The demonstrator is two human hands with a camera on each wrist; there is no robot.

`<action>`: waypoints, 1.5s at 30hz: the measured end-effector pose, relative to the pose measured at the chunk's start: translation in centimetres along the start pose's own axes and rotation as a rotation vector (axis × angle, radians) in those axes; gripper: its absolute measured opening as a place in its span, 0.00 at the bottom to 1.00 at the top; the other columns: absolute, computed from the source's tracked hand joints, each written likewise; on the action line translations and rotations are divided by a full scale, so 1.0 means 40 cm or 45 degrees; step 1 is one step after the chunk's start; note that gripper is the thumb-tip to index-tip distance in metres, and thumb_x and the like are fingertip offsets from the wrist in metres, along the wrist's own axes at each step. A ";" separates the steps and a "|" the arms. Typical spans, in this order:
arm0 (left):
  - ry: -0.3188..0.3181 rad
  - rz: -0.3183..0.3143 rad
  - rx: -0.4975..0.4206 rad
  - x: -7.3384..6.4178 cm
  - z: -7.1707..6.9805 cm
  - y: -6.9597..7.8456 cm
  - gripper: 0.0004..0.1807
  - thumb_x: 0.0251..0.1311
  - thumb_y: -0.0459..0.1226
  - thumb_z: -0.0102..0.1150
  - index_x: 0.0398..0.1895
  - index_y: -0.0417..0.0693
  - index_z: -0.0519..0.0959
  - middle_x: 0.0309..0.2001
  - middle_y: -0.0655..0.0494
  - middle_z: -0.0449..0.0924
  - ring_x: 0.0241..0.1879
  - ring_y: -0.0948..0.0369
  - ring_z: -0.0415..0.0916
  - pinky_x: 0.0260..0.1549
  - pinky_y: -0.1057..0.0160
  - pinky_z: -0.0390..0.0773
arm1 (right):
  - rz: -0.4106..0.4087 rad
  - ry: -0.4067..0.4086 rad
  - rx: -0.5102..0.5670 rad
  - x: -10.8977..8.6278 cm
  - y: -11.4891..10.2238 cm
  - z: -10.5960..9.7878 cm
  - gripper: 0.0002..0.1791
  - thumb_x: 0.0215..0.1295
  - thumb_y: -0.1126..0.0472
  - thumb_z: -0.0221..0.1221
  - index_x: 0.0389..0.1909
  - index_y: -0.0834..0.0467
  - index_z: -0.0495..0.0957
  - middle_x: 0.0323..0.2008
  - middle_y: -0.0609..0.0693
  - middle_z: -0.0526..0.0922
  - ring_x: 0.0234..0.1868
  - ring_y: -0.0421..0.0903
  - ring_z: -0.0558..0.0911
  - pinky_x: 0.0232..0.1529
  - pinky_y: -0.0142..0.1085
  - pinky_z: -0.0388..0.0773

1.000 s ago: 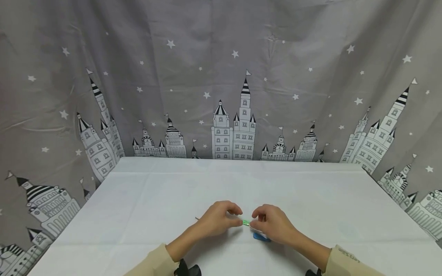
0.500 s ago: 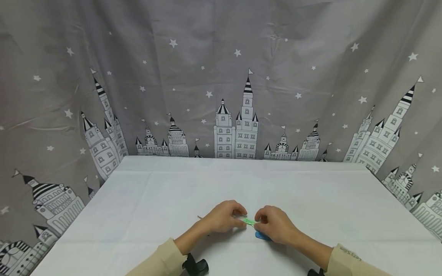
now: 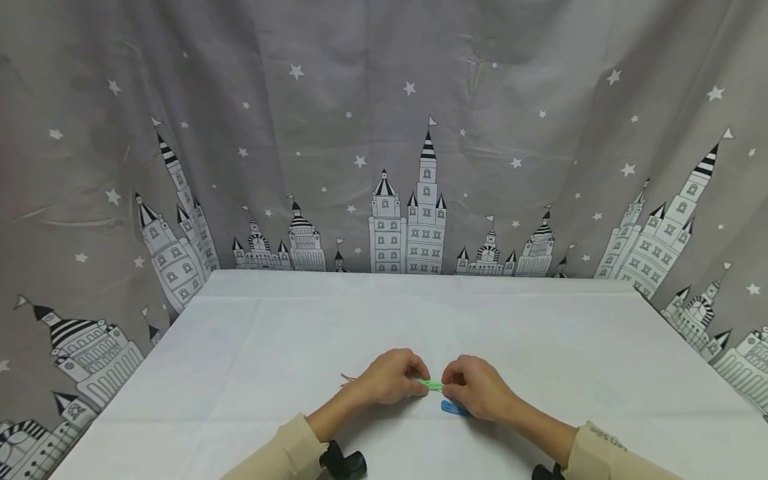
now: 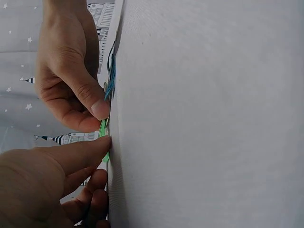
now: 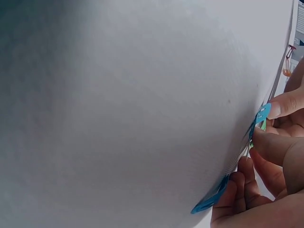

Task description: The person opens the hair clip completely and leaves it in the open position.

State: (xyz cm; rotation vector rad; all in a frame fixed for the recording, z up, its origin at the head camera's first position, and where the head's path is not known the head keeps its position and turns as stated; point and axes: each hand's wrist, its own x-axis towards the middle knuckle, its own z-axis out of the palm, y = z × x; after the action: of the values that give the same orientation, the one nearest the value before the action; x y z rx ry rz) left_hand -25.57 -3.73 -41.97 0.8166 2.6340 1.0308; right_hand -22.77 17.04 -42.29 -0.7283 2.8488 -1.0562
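My left hand (image 3: 390, 379) pinches a small, slim bright green piece (image 3: 433, 385) by its left end. At the other end the thumb and fingertips of my right hand (image 3: 480, 390) pinch it, low over the white table. In the right wrist view a ridged blue piece (image 5: 262, 113) shows at the thumbs, overlapping the green. Another flat, narrow blue piece (image 3: 455, 408) lies on the table, partly hidden under my right hand. The exact kind of these small pieces cannot be told.
Beyond my left wrist, a thin brownish piece (image 3: 348, 378) lies on the table; the right wrist view shows a looped red and orange piece (image 5: 288, 59) there. The white-covered table (image 3: 270, 347) reaches back to a grey curtain (image 3: 336, 133) printed with castles and stars.
Both hands have shifted slightly to the right with the green piece, which now lies level between their fingertips. The pale bit seen earlier by the right fingertips is out of sight.
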 end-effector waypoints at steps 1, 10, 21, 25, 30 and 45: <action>0.000 0.000 -0.011 0.000 0.000 0.000 0.05 0.53 0.34 0.72 0.33 0.48 0.85 0.31 0.66 0.77 0.33 0.67 0.71 0.38 0.64 0.72 | -0.001 -0.003 0.004 0.001 0.000 0.000 0.03 0.58 0.68 0.66 0.31 0.57 0.83 0.26 0.42 0.73 0.29 0.41 0.71 0.31 0.34 0.69; -0.004 0.017 -0.103 -0.001 0.000 -0.005 0.04 0.54 0.32 0.71 0.27 0.48 0.84 0.23 0.65 0.76 0.25 0.67 0.68 0.28 0.67 0.68 | 0.011 -0.010 0.013 0.004 -0.003 0.000 0.03 0.58 0.68 0.66 0.31 0.57 0.83 0.26 0.42 0.73 0.29 0.41 0.71 0.31 0.34 0.69; 0.013 0.012 -0.136 0.000 -0.001 -0.002 0.04 0.53 0.32 0.71 0.27 0.47 0.84 0.23 0.65 0.76 0.24 0.67 0.69 0.27 0.67 0.68 | 0.032 0.001 0.014 0.002 -0.003 -0.006 0.02 0.59 0.67 0.66 0.28 0.58 0.83 0.26 0.41 0.74 0.29 0.40 0.72 0.33 0.34 0.70; 0.015 0.024 -0.134 0.002 -0.001 0.000 0.03 0.53 0.32 0.71 0.27 0.48 0.85 0.22 0.66 0.77 0.24 0.67 0.69 0.27 0.67 0.68 | 0.026 0.008 0.013 -0.001 -0.004 -0.010 0.03 0.60 0.66 0.66 0.28 0.58 0.84 0.26 0.41 0.74 0.29 0.40 0.72 0.32 0.33 0.70; 0.018 0.039 -0.129 0.003 -0.001 -0.002 0.03 0.53 0.32 0.71 0.27 0.48 0.85 0.23 0.66 0.77 0.24 0.68 0.69 0.28 0.67 0.69 | 0.027 0.009 0.017 -0.001 -0.003 -0.011 0.03 0.59 0.67 0.66 0.28 0.57 0.84 0.27 0.41 0.74 0.29 0.40 0.72 0.32 0.33 0.70; 0.041 0.044 -0.137 -0.001 0.005 -0.016 0.04 0.54 0.34 0.72 0.26 0.50 0.85 0.23 0.68 0.78 0.25 0.69 0.70 0.28 0.68 0.70 | 0.039 0.003 -0.006 -0.002 -0.011 -0.003 0.04 0.59 0.67 0.65 0.28 0.56 0.84 0.27 0.41 0.75 0.30 0.41 0.72 0.34 0.34 0.70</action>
State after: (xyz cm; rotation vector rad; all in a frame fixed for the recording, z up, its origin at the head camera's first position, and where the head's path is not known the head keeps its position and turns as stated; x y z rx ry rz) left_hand -25.74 -4.02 -42.54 0.8310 2.5736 1.1928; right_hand -22.52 16.87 -41.92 -0.6823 2.8556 -1.0478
